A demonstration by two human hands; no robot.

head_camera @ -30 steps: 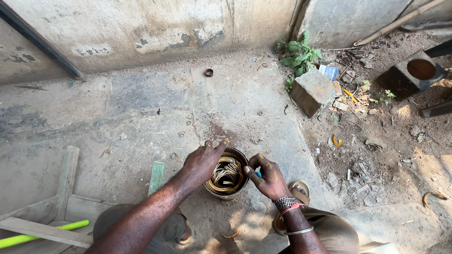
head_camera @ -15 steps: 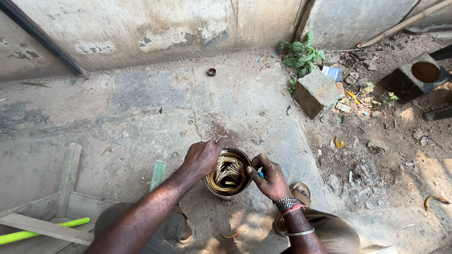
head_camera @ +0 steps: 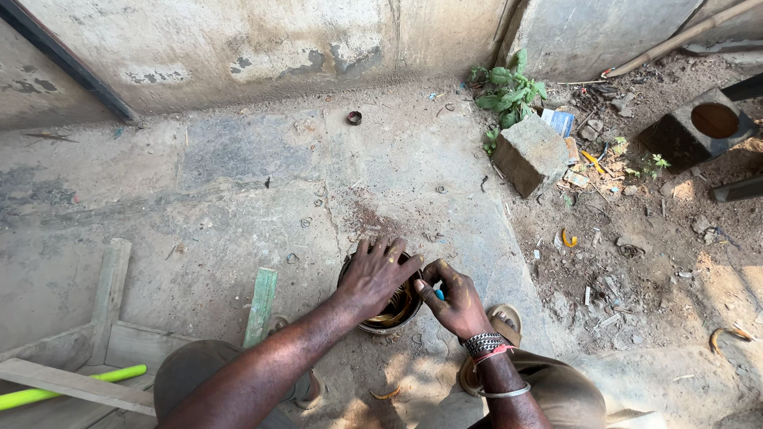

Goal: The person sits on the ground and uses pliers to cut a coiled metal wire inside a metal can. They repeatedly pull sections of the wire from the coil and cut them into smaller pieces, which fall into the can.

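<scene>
1. Two bare hands meet over a round metal tin [head_camera: 395, 311] that stands on the concrete floor [head_camera: 238, 183], just in front of the person's knees.
2. Left hand [head_camera: 375, 274] lies spread over the tin's mouth, palm down, fingers splayed and resting across the rim; it covers most of the opening and grips nothing that can be seen.
3. Right hand [head_camera: 453, 298] sits just beside the tin's right edge, fingers curled and pinched on a small blue object [head_camera: 439, 294]; only a sliver of it shows, so its kind cannot be told.
4. Inside the tin, under the left palm, a yellowish-gold coiled content shows at the lower rim; what it is cannot be told.
5. Wrist of the right hand carries a dark beaded band, a red cord and a thin metal bangle [head_camera: 503, 391].
6. Beside the right hand, a sandalled foot [head_camera: 502, 320] rests on the floor.
7. Left of the tin lies a short green-painted wooden slat [head_camera: 261, 306], and farther left a pale wooden frame [head_camera: 95, 318] with a bright green tube [head_camera: 56, 391] across it.
8. Well apart, up right, a grey concrete block [head_camera: 531, 153] sits near a small green plant [head_camera: 509, 86], with litter scattered over bare soil.
9. Near the wall, a small dark ring [head_camera: 354, 117] lies alone on the concrete.
</scene>
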